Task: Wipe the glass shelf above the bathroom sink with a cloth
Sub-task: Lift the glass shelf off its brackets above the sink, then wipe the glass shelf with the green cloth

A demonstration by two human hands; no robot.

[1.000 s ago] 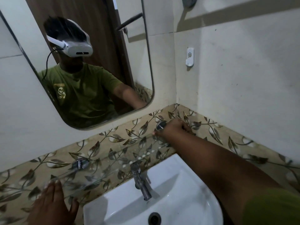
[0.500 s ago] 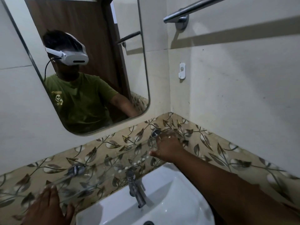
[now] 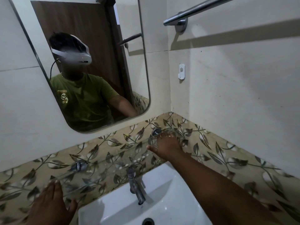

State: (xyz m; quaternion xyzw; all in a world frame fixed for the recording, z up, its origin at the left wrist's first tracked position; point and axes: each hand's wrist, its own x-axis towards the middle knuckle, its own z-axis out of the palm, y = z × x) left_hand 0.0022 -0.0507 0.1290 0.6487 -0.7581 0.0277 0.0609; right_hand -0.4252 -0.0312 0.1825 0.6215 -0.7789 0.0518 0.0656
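Note:
A clear glass shelf (image 3: 112, 161) runs along the leaf-patterned tile band above the white sink (image 3: 164, 197), held by round metal brackets (image 3: 79, 166). My right hand (image 3: 167, 146) lies flat on the shelf's right end beside the right bracket (image 3: 156, 131), fingers spread, thumb out to the left. My left hand (image 3: 52, 203) rests palm down on the shelf's left end, fingers together and flat. No cloth shows in either hand or anywhere in view.
A chrome tap (image 3: 135, 185) stands on the sink just below the shelf's front edge. A mirror (image 3: 90, 65) hangs above, reflecting a person in a green shirt. A metal towel bar (image 3: 194, 12) and a small white hook (image 3: 181, 71) are on the right wall.
My right hand has slid back slightly from the right bracket and flattened on the glass. The camera has tilted up, bringing the towel bar into view. My left hand stays on the left end.

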